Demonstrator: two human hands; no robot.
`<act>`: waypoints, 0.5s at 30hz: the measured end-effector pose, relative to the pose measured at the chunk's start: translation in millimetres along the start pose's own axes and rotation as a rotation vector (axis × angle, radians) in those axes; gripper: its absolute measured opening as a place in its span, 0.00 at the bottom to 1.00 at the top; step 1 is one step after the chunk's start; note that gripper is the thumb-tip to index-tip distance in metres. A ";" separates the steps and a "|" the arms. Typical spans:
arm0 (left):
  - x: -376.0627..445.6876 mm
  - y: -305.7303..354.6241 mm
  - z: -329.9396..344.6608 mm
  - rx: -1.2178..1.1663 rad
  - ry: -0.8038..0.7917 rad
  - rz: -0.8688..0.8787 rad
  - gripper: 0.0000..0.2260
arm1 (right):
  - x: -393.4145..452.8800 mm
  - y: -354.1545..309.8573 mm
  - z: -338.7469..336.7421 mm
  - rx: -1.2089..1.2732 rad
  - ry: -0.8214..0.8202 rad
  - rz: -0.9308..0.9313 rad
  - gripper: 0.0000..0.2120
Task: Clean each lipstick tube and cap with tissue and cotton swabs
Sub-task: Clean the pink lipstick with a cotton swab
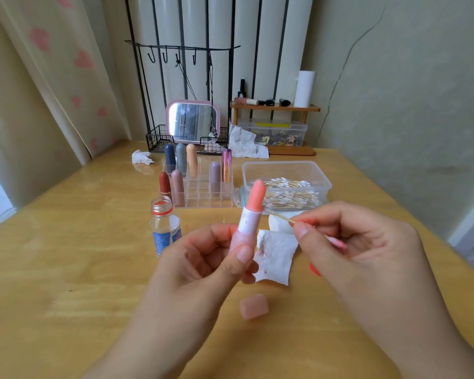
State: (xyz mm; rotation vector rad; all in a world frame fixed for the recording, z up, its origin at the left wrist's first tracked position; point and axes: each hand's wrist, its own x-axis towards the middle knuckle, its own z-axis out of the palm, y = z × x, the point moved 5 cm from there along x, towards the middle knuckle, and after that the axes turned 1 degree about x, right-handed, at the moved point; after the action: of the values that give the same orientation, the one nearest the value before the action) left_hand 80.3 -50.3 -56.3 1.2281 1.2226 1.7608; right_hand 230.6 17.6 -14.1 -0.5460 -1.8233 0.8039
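My left hand grips an uncapped lipstick tube upright, its coral stick raised above a white collar. My right hand pinches a cotton swab whose far tip touches the tube's collar. The swab's other end shows pink under my fingers. A stained tissue lies on the table behind the tube. The pink cap lies on the table below my hands.
A clear organizer holds several capped lipsticks. A plastic box of cotton swabs sits to its right, a small open bottle to its left front. Crumpled tissues, a mirror, a wire rack and a wooden shelf stand at the back.
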 end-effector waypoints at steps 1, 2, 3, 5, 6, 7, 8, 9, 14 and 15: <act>-0.1 -0.9 0.1 -0.018 -0.007 -0.007 0.14 | 0.1 -0.7 0.1 0.010 -0.004 0.005 0.07; 0.0 -1.3 1.0 -0.043 -0.021 -0.013 0.14 | 0.1 -1.5 0.2 0.023 -0.009 0.007 0.07; 0.2 -1.8 2.4 -0.077 -0.038 -0.022 0.14 | -0.1 -2.8 0.6 0.036 -0.017 0.005 0.07; 0.8 -3.0 5.1 -0.195 -0.068 -0.067 0.11 | -0.5 -4.9 1.6 0.064 -0.032 0.001 0.05; 0.8 -3.8 6.9 -0.270 -0.083 -0.105 0.10 | -0.5 -5.8 2.3 0.080 -0.038 0.003 0.03; 0.4 -4.7 8.4 -0.337 -0.097 -0.143 0.11 | -0.7 -5.5 2.6 0.090 -0.040 0.007 0.01; 0.2 -6.6 9.7 -0.395 -0.114 -0.172 0.12 | -1.0 -5.5 2.9 0.086 -0.038 0.003 0.02; 0.1 -7.8 11.2 -0.448 -0.135 -0.194 0.12 | -1.2 -5.3 3.7 0.084 -0.039 0.000 0.02; -0.7 -8.4 15.6 -0.638 -0.148 -0.252 0.14 | -1.2 -5.7 5.5 0.085 -0.040 -0.009 0.05; -0.9 -7.6 15.5 -0.646 -0.132 -0.245 0.10 | -0.9 -5.4 4.6 0.082 -0.029 -0.002 0.05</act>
State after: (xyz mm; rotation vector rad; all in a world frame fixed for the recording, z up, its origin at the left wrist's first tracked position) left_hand 95.2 -43.5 -61.8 0.7610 0.6126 1.6667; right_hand 226.6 12.1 -11.8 -0.4821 -1.8088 0.8859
